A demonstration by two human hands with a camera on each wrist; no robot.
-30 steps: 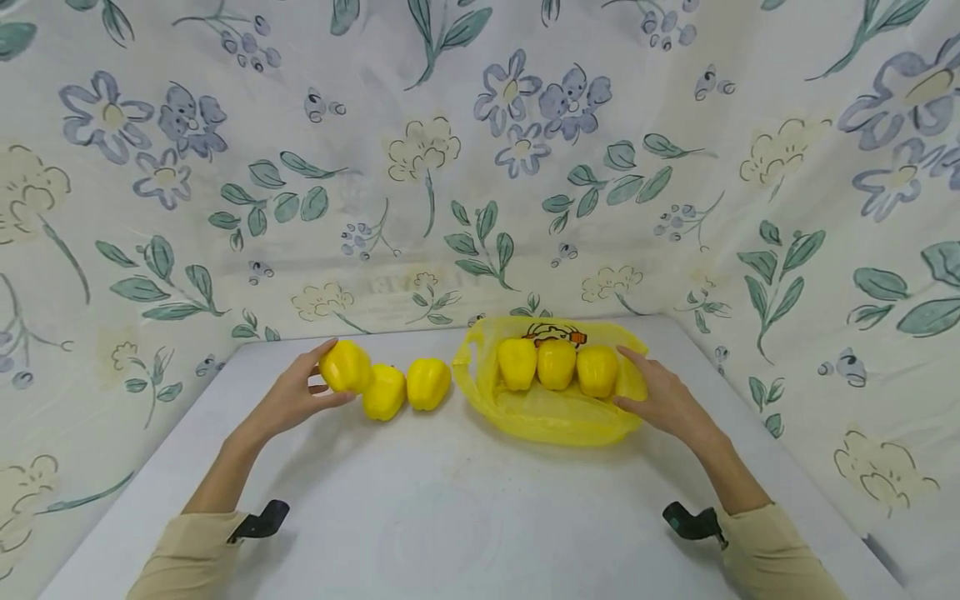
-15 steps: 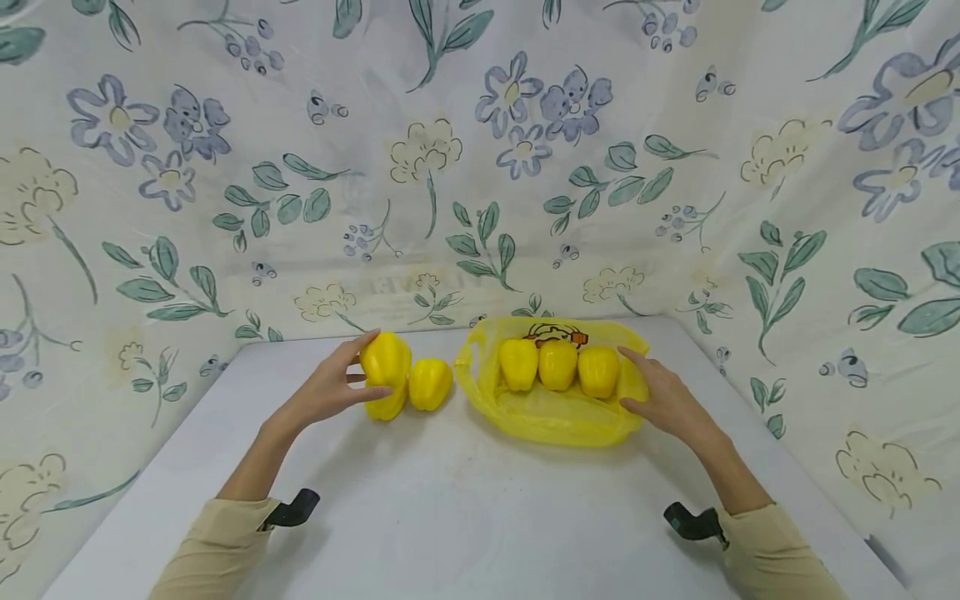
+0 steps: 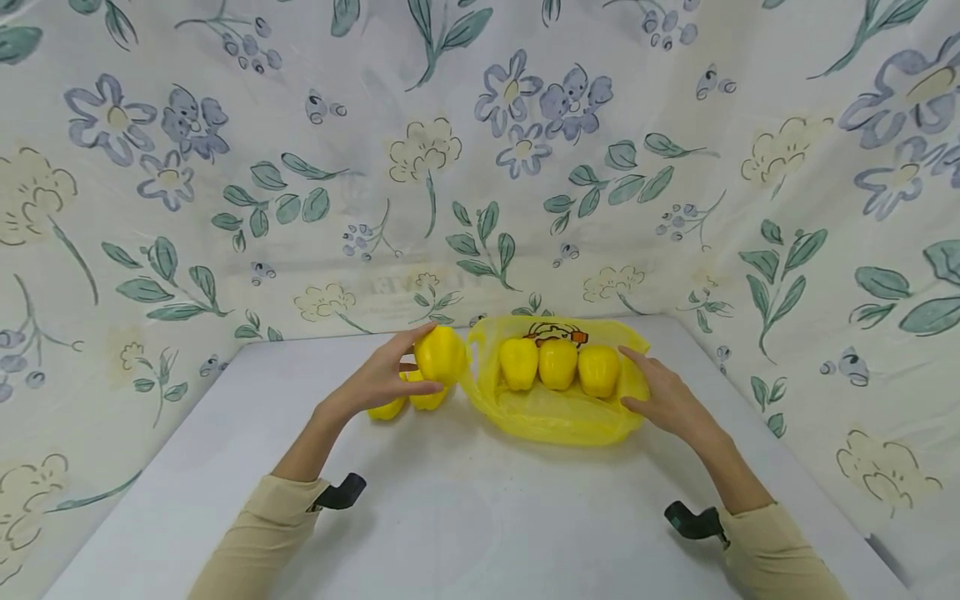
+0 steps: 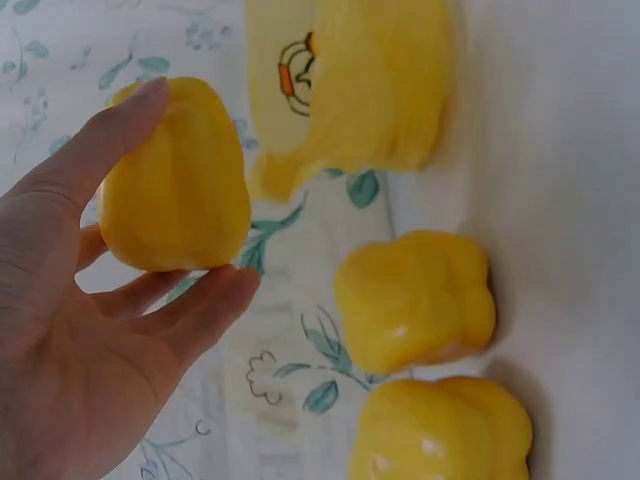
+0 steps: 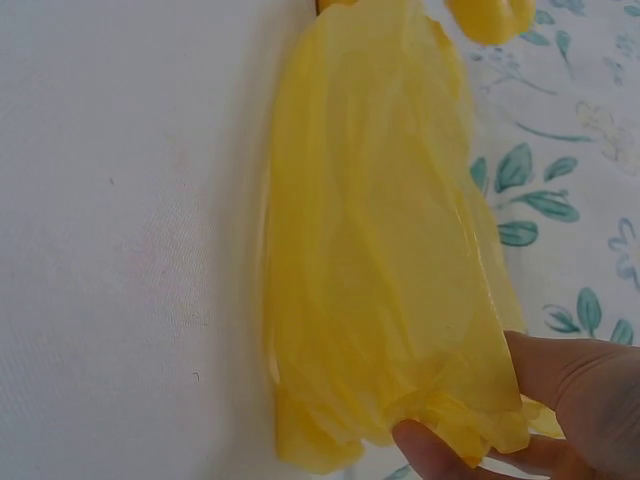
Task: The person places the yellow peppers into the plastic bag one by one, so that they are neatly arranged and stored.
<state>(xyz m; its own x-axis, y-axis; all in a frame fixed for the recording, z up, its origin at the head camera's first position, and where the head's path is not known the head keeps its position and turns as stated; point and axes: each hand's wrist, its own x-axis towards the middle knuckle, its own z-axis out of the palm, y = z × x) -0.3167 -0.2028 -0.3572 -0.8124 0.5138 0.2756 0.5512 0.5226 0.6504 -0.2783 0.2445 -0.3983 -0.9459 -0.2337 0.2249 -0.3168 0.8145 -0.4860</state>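
Note:
In the head view my left hand [image 3: 381, 379] holds a yellow bell pepper [image 3: 441, 356] above the table, close to the left rim of a yellow plastic bag [image 3: 540, 425]. Thumb and fingers span that pepper [image 4: 180, 180] in the left wrist view. Two more peppers lie on the table behind and below the hand, partly covered by it; the nearer to the bag is one pepper [image 4: 415, 300]. Three peppers sit in a row inside the spread bag, the middle pepper [image 3: 558, 365] among them. My right hand [image 3: 667, 400] grips the bag's right edge, its fingertips [image 5: 425, 450] at the crumpled film.
The white table [image 3: 450, 533] reaches back to a hanging cloth [image 3: 337, 167] with flowers and leaves. The cloth also runs along the right side. A black wrist camera [image 3: 341, 492] sits at the left sleeve, another black camera [image 3: 692, 522] at the right.
My left hand has carried the pepper rightward, past the two peppers on the table, toward the bag. My right hand stays at the bag's right edge.

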